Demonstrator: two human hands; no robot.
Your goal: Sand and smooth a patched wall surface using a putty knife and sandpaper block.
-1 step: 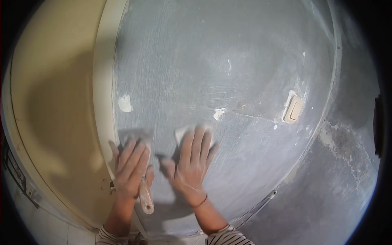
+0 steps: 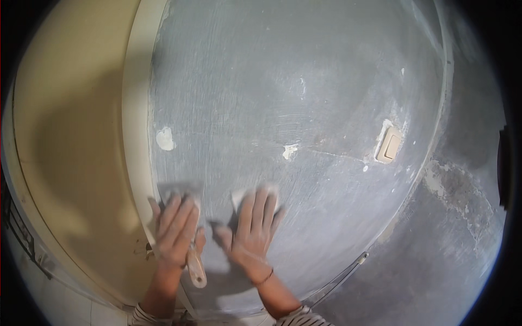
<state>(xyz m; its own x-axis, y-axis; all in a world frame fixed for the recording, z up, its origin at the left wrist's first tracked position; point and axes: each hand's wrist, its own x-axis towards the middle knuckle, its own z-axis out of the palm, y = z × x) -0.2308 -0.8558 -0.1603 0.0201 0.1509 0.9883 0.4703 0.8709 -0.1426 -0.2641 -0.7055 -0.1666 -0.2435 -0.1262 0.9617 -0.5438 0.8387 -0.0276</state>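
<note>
Both my hands lie flat against a grey plastered wall (image 2: 304, 98), fingers pointing up. My left hand (image 2: 174, 231) presses a grey sheet of sanding paper (image 2: 182, 190) to the wall beside the cream frame. A tool with a pale wooden handle (image 2: 197, 271) sticks down from under its palm. My right hand (image 2: 253, 231) presses a second, whitish sheet (image 2: 238, 196) to the wall a little to the right. A thin band is on its wrist. The two hands are close but apart.
A cream door frame (image 2: 133, 136) and door panel (image 2: 65, 152) run down the left. White filler patches (image 2: 165, 138) (image 2: 290, 150) dot the wall. A beige wall switch (image 2: 389, 145) sits to the right. A thin cable (image 2: 348, 269) runs along the lower right.
</note>
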